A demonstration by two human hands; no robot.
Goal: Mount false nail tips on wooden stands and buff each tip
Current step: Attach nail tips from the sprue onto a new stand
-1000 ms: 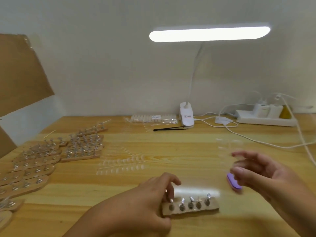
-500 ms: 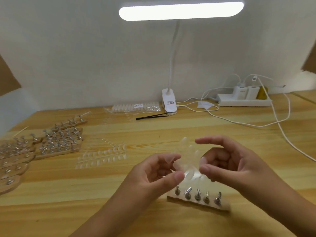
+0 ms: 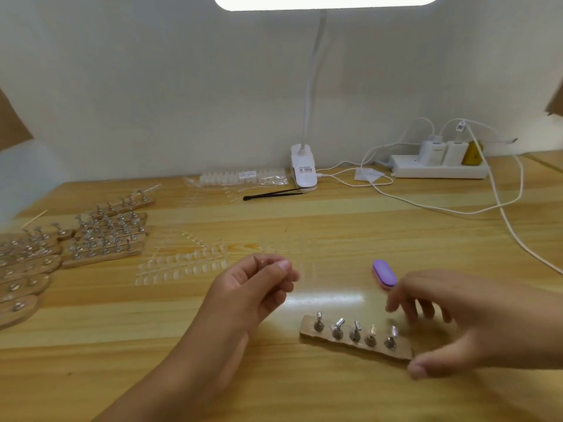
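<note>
Firstly, wooden stand: lies flat on the table at 6 o'clock of the view, long side slightly askew.
Metal pegs: five in a row on the stand, all bare, some tilted.
Right hand: at 3 o'clock of the stand, fingers spread and loosely bent, holding nothing. Its thumb is just beside the stand's right end; contact cannot be told because of blur.
Left hand: at 10 o'clock of the stand and apart from it, fingers curled, thumb pressed to forefinger.
Clear strip: faint and blurred, pinched at the left hand's thumb tip.
Buffer block: purple with a pink underside, on the table at 1 o'clock of the stand, near the right hand's fingertips.
Loose nail tips: clear rows on the table at 10 o'clock, beyond the left hand.
Spare stands: pegged wooden bars packed together at 9 to 10 o'clock, with more along the left edge.
Bag of tips: clear packet at 11 o'clock by the wall.
Black tool: thin, lying just in front of the bag.
Lamp clamp: white, at 12 o'clock; its lit head is at the top edge.
Power strip: white, at 1 o'clock, with chargers plugged in and white cables trailing across the table.
</note>
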